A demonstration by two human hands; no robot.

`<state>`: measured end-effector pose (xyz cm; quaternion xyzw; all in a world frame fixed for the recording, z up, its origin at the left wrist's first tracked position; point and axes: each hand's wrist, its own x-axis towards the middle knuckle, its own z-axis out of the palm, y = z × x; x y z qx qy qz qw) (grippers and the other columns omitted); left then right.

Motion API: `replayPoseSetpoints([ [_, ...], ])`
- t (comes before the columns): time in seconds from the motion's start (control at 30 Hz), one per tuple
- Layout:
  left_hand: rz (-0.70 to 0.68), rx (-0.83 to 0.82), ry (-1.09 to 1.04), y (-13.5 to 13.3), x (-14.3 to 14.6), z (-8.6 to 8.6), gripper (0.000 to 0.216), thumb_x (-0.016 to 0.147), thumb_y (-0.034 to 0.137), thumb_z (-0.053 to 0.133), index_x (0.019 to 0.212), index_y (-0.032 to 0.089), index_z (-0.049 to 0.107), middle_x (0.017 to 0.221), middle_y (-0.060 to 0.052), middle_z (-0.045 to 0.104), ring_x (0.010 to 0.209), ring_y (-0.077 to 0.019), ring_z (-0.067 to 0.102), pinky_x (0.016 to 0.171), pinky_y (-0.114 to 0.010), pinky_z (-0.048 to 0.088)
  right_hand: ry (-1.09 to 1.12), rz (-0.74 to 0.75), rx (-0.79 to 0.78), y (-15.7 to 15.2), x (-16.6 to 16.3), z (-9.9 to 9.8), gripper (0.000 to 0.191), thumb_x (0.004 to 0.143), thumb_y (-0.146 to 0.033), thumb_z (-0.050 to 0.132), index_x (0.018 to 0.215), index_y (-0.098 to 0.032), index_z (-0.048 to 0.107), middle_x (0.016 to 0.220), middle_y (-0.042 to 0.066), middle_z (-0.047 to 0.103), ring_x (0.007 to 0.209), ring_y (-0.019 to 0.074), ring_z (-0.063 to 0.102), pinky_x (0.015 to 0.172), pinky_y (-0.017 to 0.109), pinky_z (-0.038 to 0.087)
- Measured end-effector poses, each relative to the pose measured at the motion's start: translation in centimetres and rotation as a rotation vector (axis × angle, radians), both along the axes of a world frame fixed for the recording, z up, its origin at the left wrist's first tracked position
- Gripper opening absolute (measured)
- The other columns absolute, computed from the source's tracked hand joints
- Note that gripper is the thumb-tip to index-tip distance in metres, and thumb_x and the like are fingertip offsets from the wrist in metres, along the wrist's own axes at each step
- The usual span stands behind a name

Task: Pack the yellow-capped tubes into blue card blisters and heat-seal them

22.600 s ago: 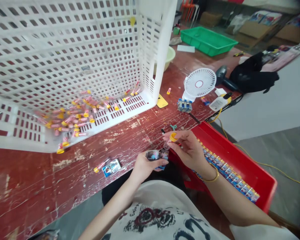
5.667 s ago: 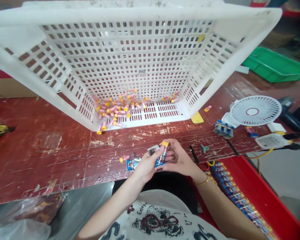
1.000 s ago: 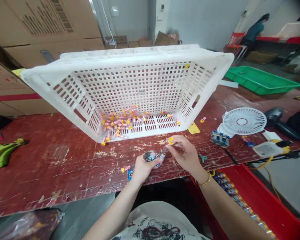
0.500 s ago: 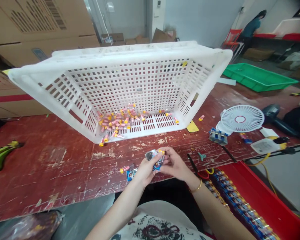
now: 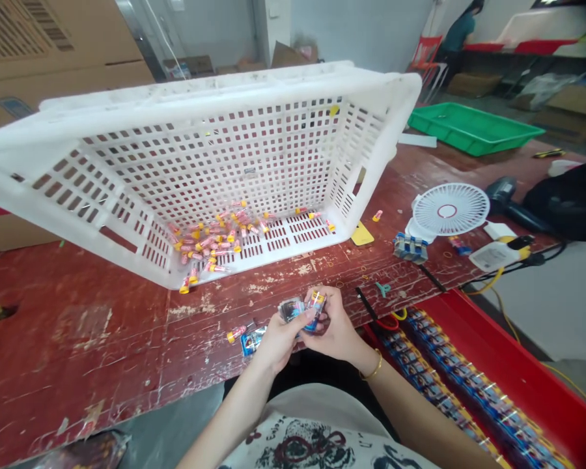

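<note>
Close together at the table's front edge, my two hands are closed on small shiny packets. My left hand [image 5: 279, 339] grips a few clear-and-blue packets [image 5: 291, 309], its thumb reaching over to the right. My right hand [image 5: 336, 326] has its fingers around a blue packet with a yellow top [image 5: 316, 306]. Fingers cover part of both. Left of my hands, another blue packet [image 5: 252, 341] lies on the red table, beside a pink tube with a yellow cap [image 5: 236, 333].
A white basket [image 5: 254, 260] lies on its side, holding several pink, yellow-capped tubes [image 5: 209, 242]. To the right are a bundle of packets [image 5: 410, 248], a small fan [image 5: 451, 210], a teal clip [image 5: 383, 289] and a red tray [image 5: 508, 352] with rows of packets. A green tray [image 5: 473, 129] stands farther back.
The view has swung right, so the basket and table sit farther left. In my hands, the yellow-topped packet now stands more upright, with the clear-and-blue packets beside it.
</note>
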<state>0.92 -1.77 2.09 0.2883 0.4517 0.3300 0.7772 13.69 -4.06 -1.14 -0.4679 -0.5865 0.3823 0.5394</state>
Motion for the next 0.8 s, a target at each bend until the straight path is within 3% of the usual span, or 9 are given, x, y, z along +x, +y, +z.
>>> replayPoseSetpoints([
  [0.37, 0.003, 0.014, 0.005, -0.3, 0.7, 0.6, 0.045, 0.056, 0.042, 0.084, 0.085, 0.011, 0.071, 0.067, -0.006, 0.071, 0.06, -0.0158, 0.066, 0.063, -0.026, 0.052, 0.046, -0.029, -0.022, -0.4, 0.3, 0.1, 0.064, 0.062, -0.01, 0.067, 0.111, -0.026, 0.03, 0.109, 0.005, 0.047, 0.092, 0.0153, 0.055, 0.074, 0.027, 0.05],
  [0.57, -0.05, 0.131, 0.074, -0.1, 1.5, 0.0, 0.045, 0.059, 0.038, 0.083, 0.093, 0.011, 0.071, 0.076, -0.007, 0.072, 0.069, -0.0174, 0.067, 0.066, -0.026, 0.053, -0.183, -0.145, -0.051, -1.1, 1.7, 0.8, 0.068, 0.059, -0.019, 0.074, 0.114, -0.025, 0.035, 0.113, 0.007, 0.046, 0.097, 0.0198, 0.055, 0.082, 0.033, 0.048],
  [0.63, -0.114, 0.11, 0.078, -0.3, 2.1, -0.3, 0.049, 0.063, 0.04, 0.08, 0.102, 0.013, 0.069, 0.091, -0.01, 0.073, 0.08, -0.0215, 0.068, 0.068, -0.029, 0.055, -0.299, -0.225, -0.061, -2.6, 4.3, 0.8, 0.066, 0.061, -0.023, 0.074, 0.114, -0.024, 0.035, 0.112, 0.007, 0.047, 0.095, 0.0198, 0.055, 0.083, 0.034, 0.048],
  [0.7, -0.176, 0.071, 0.051, -0.6, 2.7, -0.7, 0.05, 0.069, 0.043, 0.075, 0.109, 0.015, 0.065, 0.107, -0.012, 0.07, 0.091, -0.0252, 0.067, 0.071, -0.034, 0.056, -0.431, -0.321, -0.122, -5.9, 9.1, 0.1, 0.062, 0.064, -0.025, 0.07, 0.114, -0.023, 0.034, 0.105, 0.005, 0.05, 0.089, 0.0185, 0.057, 0.081, 0.033, 0.048],
  [0.8, -0.298, 0.034, 0.027, -1.0, 3.4, -1.4, 0.05, 0.073, 0.038, 0.071, 0.116, 0.015, 0.061, 0.112, -0.014, 0.068, 0.098, -0.0276, 0.065, 0.076, -0.039, 0.057, -0.709, -0.521, -0.439, -15.7, 18.3, -2.0, 0.057, 0.064, -0.026, 0.066, 0.11, -0.021, 0.034, 0.097, 0.004, 0.053, 0.08, 0.0181, 0.057, 0.072, 0.031, 0.047],
])
